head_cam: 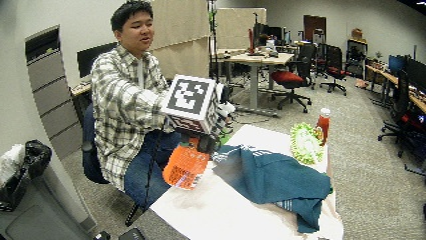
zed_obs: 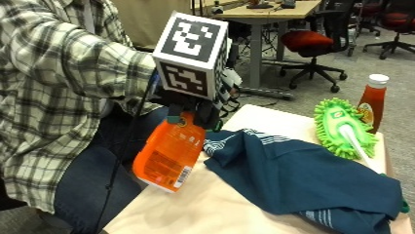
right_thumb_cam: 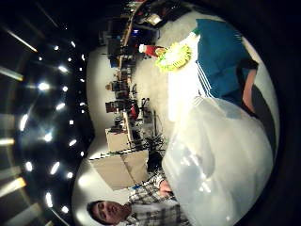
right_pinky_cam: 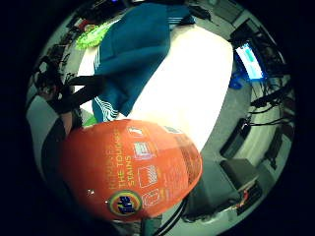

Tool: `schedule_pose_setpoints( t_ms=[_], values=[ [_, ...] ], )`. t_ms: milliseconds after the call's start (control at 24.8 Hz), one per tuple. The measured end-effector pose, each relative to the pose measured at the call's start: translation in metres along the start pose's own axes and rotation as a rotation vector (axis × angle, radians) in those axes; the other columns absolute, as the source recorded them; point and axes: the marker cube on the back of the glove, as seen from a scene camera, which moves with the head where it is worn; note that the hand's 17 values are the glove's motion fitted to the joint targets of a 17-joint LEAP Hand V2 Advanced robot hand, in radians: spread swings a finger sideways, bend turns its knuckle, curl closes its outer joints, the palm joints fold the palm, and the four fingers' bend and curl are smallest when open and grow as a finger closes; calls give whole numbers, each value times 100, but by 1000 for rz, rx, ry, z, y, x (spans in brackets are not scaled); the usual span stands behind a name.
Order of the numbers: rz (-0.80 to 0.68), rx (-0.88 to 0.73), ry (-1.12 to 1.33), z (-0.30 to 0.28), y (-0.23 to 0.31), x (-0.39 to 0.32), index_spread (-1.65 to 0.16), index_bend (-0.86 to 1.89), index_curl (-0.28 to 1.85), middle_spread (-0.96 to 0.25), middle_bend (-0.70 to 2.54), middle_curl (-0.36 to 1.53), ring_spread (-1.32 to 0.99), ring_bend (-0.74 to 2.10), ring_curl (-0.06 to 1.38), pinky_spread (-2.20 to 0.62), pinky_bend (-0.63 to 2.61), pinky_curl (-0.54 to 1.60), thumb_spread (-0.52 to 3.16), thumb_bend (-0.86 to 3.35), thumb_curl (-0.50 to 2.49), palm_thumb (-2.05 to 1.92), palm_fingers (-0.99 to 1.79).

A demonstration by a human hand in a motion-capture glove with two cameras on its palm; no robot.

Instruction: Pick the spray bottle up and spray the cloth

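Here the orange spray bottle [zed_obs: 167, 155] is held up off the tabletop [zed_obs: 214, 204] by the gloved right hand [zed_obs: 195, 109], whose fingers are closed around the neck of the bottle. The bottle hangs below the hand, with its long axis slightly tilted and its base toward the near edge of the tabletop. It is lifted clear of the surface, just beside the near corner of the dark blue cloth [zed_obs: 298, 178]. The cloth lies crumpled on the tabletop, on the far side of the bottle as seen from the person, so the nozzle must be turned toward that side before spraying. Which way the nozzle points now cannot be told, because it is hidden by the hand.

On the bottle, a round Tide logo [right_pinky_cam: 125, 203] is seen in the little finger side palm view, and the words "THE TOUGHEST STAINS" can be partly read beside small picture panels. A barcode label [zed_obs: 183, 176] is seen near the base in the outside view.

Beyond the cloth a green fluffy duster [zed_obs: 342, 127] lies, and a red sauce bottle [zed_obs: 373, 101] with a white cap stands near it.
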Motion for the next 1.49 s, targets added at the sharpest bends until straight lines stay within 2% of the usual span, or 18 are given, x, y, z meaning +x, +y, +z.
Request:
schedule_pose_setpoints(
  t_ms=[684, 1489],
  values=[
    [182, -57, 434, 20, -25, -10, -28, 37, 63, -12, 64, 51, -23, 59, 49, -14, 33, 41, -11, -2, 74, 107, 133],
    [205, -128, 614, 45, -23, -11, -28, 36, 64, -12, 64, 51, -23, 60, 49, -14, 33, 41, -11, -2, 74, 107, 133]
  ],
)
